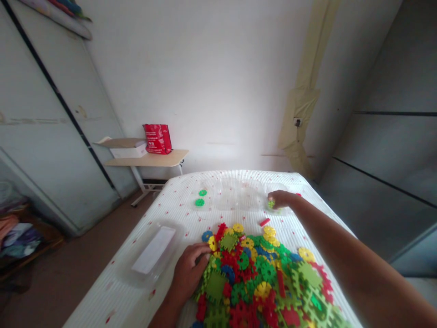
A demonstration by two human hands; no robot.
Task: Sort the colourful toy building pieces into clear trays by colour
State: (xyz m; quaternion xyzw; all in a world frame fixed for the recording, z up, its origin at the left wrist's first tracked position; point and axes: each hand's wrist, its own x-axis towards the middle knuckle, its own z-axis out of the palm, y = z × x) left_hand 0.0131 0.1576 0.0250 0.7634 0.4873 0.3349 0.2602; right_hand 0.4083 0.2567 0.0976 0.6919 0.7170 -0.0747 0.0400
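Note:
A heap of plastic building pieces [249, 278] in red, yellow, green and blue lies on the near part of the table, a mix of toothed discs, squares and bars. At the heap's left edge rests my left hand [187, 269], thumb and forefinger slightly apart, touching pieces beside a yellow disc [212, 243]. My right hand [280, 199] reaches across to the far right, fingers closed on a light green toothed piece [271, 204] at a clear plastic tray. Two green discs [200, 202] lie in the left part of the clear trays.
A clear container [128, 278] with a white slip [154, 249] stands left of the heap. One red bar [264, 222] lies between heap and trays on the white patterned cloth [180, 196]. Behind, a side table [160, 158] bears a red bag [157, 139] and a white box [128, 151].

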